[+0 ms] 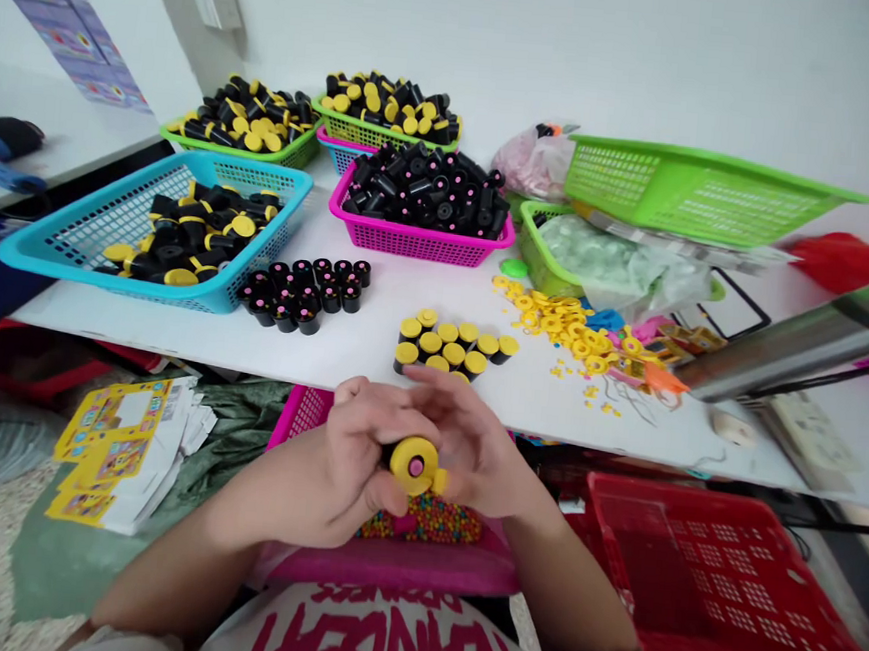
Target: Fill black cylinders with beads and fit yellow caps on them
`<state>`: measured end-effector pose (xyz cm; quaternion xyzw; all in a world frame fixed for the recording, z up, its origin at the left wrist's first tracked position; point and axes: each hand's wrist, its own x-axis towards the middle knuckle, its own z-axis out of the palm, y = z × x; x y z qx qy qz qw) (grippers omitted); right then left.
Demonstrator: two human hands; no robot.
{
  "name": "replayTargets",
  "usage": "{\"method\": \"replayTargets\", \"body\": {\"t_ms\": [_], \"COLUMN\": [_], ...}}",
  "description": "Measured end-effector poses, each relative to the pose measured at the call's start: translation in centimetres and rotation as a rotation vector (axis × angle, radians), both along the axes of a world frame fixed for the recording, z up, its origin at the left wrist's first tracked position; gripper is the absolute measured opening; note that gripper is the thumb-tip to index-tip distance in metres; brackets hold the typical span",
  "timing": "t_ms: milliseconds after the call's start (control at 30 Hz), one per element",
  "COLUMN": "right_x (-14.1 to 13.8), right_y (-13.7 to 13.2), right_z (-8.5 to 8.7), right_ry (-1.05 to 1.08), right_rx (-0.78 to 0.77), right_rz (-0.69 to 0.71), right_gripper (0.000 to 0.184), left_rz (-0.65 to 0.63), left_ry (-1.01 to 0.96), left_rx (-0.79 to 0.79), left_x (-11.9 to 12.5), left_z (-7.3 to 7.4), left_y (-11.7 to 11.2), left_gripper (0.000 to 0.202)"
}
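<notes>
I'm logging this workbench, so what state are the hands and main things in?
Left hand, gripping a yellow-ringed small black cylinder
Right hand, curled beside it; contact unclear
Rectangular blue plastic basket, partly filled
Magenta plastic basket on the table, heaped
Two green plastic baskets at back, heaped
Large green plastic basket, stacked atop other items
Short black cylinders with pink dots, standing upright
Yellow-topped black cylinders, standing upright
Small yellow plastic rings, loosely scattered

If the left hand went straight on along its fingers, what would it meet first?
Likely the right hand, close beside the yellow-ringed black cylinder it holds; whether the hands touch is unclear.
</notes>
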<state>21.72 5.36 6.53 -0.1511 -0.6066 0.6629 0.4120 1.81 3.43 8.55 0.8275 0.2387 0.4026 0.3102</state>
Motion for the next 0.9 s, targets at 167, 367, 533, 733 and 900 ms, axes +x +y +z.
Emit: {"method": "replayTargets", "body": {"t_ms": [167, 367, 533, 733, 900], "right_x": [-1.3, -1.2, -1.0, -0.9, 4.4], "right_y": [-0.5, -0.3, -0.3, 0.8, 6.4], "right_z": [0.1, 0.0, 0.2, 0.2, 0.6], "right_ry": [0.005, 0.035, 0.044, -0.107, -0.536], "right_rx": [-0.195, -0.31, -0.343, -0.256, 0.247], "right_rz": [0.058, -0.008, 0.004, -0.005, -0.612], "right_gripper": [0.053, 0.051, 0.046, 0.048, 0.026], "left_rz": [0.103, 0.125, 0.115, 0.187, 0.324], "left_ry": [0.284, 0.356, 0.309, 0.3, 0.16], "left_rx": [0.373, 0.329, 0.347, 0.334, -0.005], "left_x": [-1.0, -0.8, -0.2, -1.1, -2.0], "left_z": [1.5, 1.6, 2.2, -0.4, -4.5], "left_y": [0.0, 0.1, 0.2, 1.0, 3.5], "left_gripper": [0.038, 0.036, 0.028, 0.033, 0.068]}}
